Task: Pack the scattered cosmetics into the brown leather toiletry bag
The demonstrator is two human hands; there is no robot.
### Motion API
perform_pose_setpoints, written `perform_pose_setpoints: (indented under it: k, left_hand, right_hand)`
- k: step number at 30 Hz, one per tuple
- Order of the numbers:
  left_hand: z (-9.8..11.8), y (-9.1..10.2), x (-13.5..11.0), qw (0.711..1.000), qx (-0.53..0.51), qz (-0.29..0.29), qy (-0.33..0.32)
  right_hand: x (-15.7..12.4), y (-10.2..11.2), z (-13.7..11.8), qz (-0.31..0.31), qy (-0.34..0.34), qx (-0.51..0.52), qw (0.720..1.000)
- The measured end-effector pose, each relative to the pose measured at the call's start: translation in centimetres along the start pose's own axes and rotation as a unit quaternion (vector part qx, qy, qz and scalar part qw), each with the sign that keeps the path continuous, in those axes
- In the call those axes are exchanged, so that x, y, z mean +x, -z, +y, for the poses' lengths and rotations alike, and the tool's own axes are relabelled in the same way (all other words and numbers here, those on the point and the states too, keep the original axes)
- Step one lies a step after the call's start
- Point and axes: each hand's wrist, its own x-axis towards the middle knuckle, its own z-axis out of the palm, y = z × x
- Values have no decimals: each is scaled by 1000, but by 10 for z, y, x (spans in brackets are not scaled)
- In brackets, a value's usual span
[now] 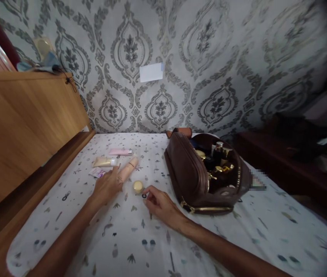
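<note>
My left hand [107, 186] is at the lower end of a peach-coloured tube [128, 169], its thumb and fingers closed about that end. The tube lies slanted on the patterned cloth. Just above and left of this hand are a cream tube with a white cap [105, 162], a pink tube with a silver cap [120, 152] and a small white-and-purple packet [97, 172], partly covered by the hand. A small round gold-topped jar [138, 187] stands between my hands. My right hand [161, 206] is just right of the jar, fingers loosely curled and apart, holding nothing.
A brown cosmetic bag [185, 169] stands unzipped at the right, with bottles and gold-coloured items inside. Behind it lies an orange-brown object [184, 132]. A wooden cabinet [30, 130] borders the left side. The patterned wall [157, 38] closes off the back.
</note>
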Motion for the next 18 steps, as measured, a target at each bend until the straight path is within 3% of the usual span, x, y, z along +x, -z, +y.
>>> perform_pose_setpoints:
  k: [4, 6, 9, 12, 15, 18]
  left_hand:
    - [-7, 4, -13, 1000, 6, -16, 9]
    - [-15, -5, -16, 999, 13, 26, -20]
    - [-24, -17, -18, 988, 17, 132, -74]
    - [-19, -20, -18, 971, -72, 187, -132]
    - [-1, -22, -15, 940, -257, 121, -186]
    - [20, -32, -8, 890, -413, 69, -180]
  right_hand:
    - [18, -7, -9, 92, 40, -117, 988]
    - [27, -14, -6, 118, 57, -131, 983]
    - [37, -24, 5, 115, 82, -107, 984]
    - [42, -27, 19, 128, 89, -9, 988]
    - [44, -22, 25, 141, 58, 184, 971]
    - [45, -15, 23, 141, 30, 358, 922]
